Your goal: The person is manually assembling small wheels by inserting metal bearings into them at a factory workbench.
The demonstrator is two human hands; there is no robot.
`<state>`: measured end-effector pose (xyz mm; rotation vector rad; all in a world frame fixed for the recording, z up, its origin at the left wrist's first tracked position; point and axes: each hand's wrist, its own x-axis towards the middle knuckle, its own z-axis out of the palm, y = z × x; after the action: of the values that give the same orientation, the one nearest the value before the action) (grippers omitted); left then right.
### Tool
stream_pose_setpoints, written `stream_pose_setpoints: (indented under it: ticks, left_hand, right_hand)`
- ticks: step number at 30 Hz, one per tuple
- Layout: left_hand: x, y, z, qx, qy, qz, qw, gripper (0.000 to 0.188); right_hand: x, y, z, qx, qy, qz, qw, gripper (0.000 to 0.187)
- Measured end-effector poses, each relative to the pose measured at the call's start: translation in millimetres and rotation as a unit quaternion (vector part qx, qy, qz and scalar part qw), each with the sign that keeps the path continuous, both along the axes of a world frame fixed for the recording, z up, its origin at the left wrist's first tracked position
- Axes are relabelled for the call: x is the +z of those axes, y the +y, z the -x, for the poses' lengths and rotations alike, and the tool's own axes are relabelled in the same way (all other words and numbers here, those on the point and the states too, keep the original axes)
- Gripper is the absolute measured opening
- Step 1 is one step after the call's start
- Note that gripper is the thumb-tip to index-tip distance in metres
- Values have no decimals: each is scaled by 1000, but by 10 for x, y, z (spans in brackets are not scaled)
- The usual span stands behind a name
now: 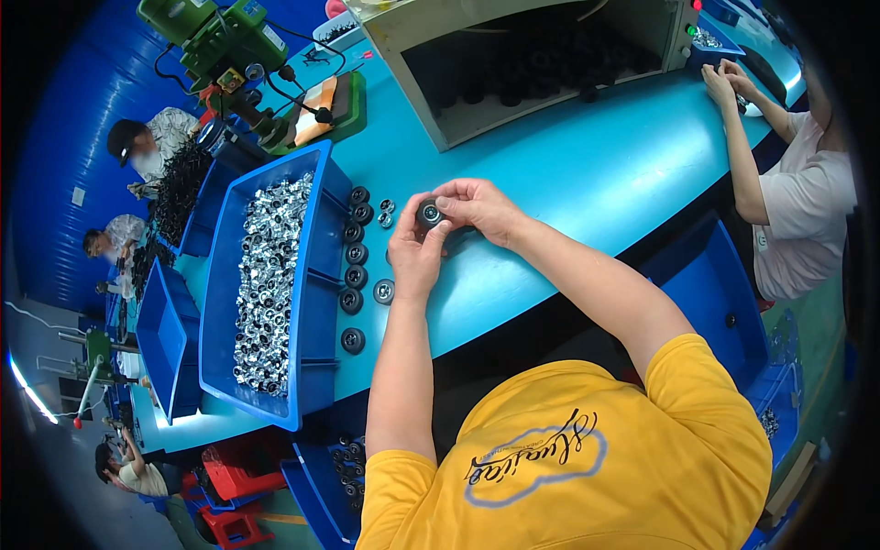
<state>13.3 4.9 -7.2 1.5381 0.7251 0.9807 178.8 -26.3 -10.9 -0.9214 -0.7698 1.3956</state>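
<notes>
A small black wheel (429,214) with a metallic hub is held up over the turquoise table. My left hand (417,255) grips it from the left side, fingers curled round it. From the right, my right hand (484,211) closes on the same wheel, its thumb and fingertips at the rim. To the left of my hands stand several black wheels (355,254) in a rough column. Beside them is one separate wheel (383,291), close to my left wrist. A few small shiny metal hubs (386,213) lie between that column and my left hand.
A long blue bin (316,302) full of shiny metal parts (269,275) stands at left. Behind it is a green bench machine (220,46). An open-fronted box (431,110) holding dark round pieces stands at the far side. Another person's hands (724,81) are at the right.
</notes>
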Motion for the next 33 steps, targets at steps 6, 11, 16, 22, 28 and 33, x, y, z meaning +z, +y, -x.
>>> stream_pose_setpoints:
  ticks: [6, 11, 16, 22, 28, 33]
  left_hand:
    - [18, 22, -17, -31, -26, 23, 999, 45]
    - [9, 58, 19, -45, -101, 90, 990, 39]
    - [-53, 46, 23, -20, -52, 51, 997, 40]
    - [56, 3, -3, -45, -56, 55, 996, 50]
    - [20, 22, 15, -38, -47, 47, 997, 54]
    - [13, 39, 14, -40, -70, 56, 995, 52]
  right_hand:
    - [30, 6, 12, -8, -45, -32, 998, 26]
    - [120, -58, 90, -35, -96, -50, 994, 20]
    - [115, -76, 111, -46, -117, -64, 990, 18]
    - [25, -32, 63, -42, -35, -40, 998, 23]
    - [34, -3, 49, -21, -9, -6, 1000, 27]
    - [82, -34, 53, -22, -40, -33, 998, 25]
